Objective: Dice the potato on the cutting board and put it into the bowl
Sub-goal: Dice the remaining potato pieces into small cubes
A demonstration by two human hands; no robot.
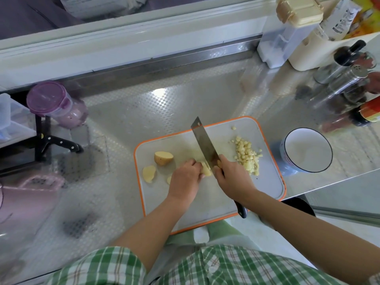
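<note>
Centre frame, left hand [186, 177] clamped the potato [206, 170] steady; right hand [232, 178] gripped the knife [203, 145]; dice [247, 156] heaped right, handy for the bowl [308, 150].

Home kitchen: steel counter [144, 112], spice shakers [347, 83], knife rack [42, 138].

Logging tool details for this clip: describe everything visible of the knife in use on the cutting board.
The knife is a cleaver: broad rectangular blade of dull grey metal, a small hole near its far top corner, dark handle whose end sticks out behind the wrist. The right hand grips it where blade meets handle. It stands on edge over the cutting board, tip pointing away and leftward, edge down at the potato piece held by the left hand.
</note>
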